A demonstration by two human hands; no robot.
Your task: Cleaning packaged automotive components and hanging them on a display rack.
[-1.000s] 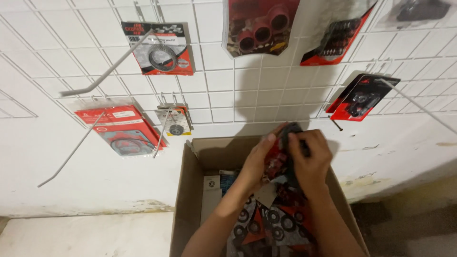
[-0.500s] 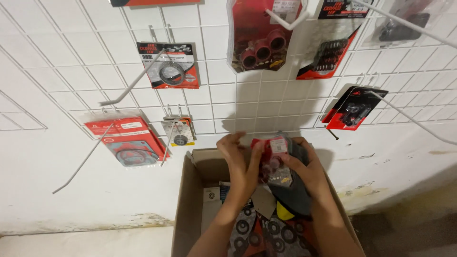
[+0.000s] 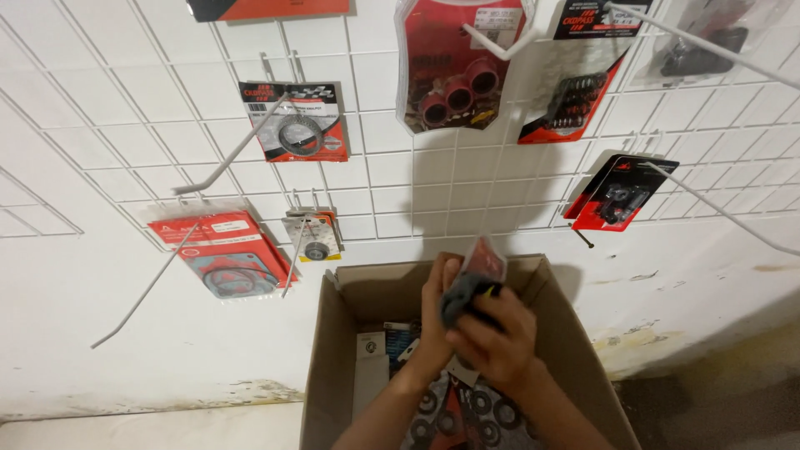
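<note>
A small packet (image 3: 482, 265) with a red top and a dark part inside clear plastic is held up over an open cardboard box (image 3: 557, 304), in front of the white wall. Both hands are closed on the packet. The left hand (image 3: 435, 310) grips it from the left side, fingers wrapped behind it. The right hand (image 3: 492, 342) covers its lower front, fingers curled across the dark part. Both forearms rise from the bottom edge, over the box.

Inside the box lie more clear packets with black rings and red cards (image 3: 454, 412), and a pale packet (image 3: 371, 350) leans against the left inner wall.

Behind the box, a white wire grid panel (image 3: 392, 179) is fixed to the wall, with long white hooks sticking out. Hanging on it are a red carded packet with a metal ring (image 3: 296, 123), a flat red gasket packet (image 3: 223, 254), a small bearing packet (image 3: 313, 237), a clear bag with red rubber tubes (image 3: 454, 71), a red and black spring packet (image 3: 579, 83), and a red and black carded part (image 3: 615, 193).
</note>
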